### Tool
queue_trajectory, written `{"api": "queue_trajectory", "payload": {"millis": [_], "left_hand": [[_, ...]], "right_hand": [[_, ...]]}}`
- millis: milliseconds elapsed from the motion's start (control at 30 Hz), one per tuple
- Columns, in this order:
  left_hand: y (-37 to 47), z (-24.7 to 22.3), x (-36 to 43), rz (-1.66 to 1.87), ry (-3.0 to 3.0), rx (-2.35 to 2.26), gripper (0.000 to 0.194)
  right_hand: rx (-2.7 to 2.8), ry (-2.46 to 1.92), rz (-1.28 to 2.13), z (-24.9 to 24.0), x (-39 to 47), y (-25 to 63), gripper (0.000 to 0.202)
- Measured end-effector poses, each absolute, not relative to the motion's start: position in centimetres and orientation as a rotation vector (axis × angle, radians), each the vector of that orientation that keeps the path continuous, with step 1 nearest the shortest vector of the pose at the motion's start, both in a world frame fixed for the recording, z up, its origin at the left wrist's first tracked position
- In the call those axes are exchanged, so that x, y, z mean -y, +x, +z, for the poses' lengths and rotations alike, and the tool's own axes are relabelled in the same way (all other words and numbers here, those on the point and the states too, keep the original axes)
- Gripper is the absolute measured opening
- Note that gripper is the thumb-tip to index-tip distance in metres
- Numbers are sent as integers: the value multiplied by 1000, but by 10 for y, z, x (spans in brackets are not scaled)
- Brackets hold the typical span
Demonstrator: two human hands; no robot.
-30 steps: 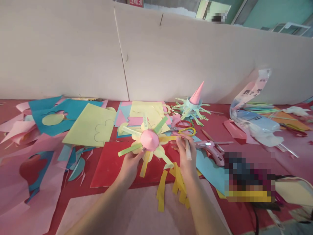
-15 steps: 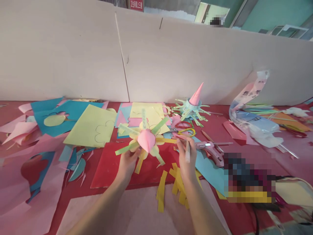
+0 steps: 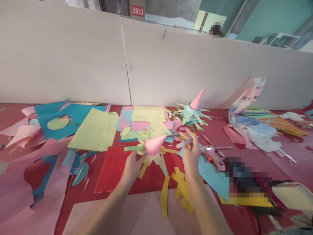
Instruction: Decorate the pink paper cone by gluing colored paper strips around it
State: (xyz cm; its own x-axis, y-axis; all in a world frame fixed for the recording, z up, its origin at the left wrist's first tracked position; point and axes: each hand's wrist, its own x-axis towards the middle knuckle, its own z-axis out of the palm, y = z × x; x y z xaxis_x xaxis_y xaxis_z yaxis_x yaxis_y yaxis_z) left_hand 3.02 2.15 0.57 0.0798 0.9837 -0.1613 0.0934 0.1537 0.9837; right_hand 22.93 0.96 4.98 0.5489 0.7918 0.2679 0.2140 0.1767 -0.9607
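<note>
Handheld cone (image 3: 156,145) (Chinese-lettered red sign (image 3: 137,11) beyond)

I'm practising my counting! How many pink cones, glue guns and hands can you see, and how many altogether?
Pink cones: 2 (one on the held paper flower, one on the pale blue craft)
Glue guns: 1 (pink glue gun)
Hands: 2 (left hand, right hand)
Total: 5

A red sign (image 3: 137,11) shows above the pale partition (image 3: 190,68).
</note>
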Motion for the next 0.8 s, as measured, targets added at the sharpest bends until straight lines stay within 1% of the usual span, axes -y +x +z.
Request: {"api": "queue_trajectory", "payload": {"millis": [67,267,333,467,533,633,733,800], "left_hand": [[32,7,-19,973,1231,-1296,33],[35,15,-14,909,1271,-1337,30],[34,18,-15,904,1264,-1333,29],[32,20,-16,967,1230,-1311,28],[32,18,-17,1003,1198,-1298,28],[34,15,-19,1056,1141,-1209,32],[34,14,-21,1105,1149,-1113,35],[34,14,-21,1121,1203,-1084,36]], "right_hand": [[958,-1385,540,60,-27,231,48],[1101,-1652,575,84,-108,235,54],[1131,-1669,602,91,-130,233,58],[1243,-1679,668,100,-141,232,68],[1325,-1642,639,101,-131,237,61],[1398,-1652,611,97,-103,256,43],[1432,-1774,569,92,-69,285,39],[1448,-1915,450,91,-46,308,34]]}}
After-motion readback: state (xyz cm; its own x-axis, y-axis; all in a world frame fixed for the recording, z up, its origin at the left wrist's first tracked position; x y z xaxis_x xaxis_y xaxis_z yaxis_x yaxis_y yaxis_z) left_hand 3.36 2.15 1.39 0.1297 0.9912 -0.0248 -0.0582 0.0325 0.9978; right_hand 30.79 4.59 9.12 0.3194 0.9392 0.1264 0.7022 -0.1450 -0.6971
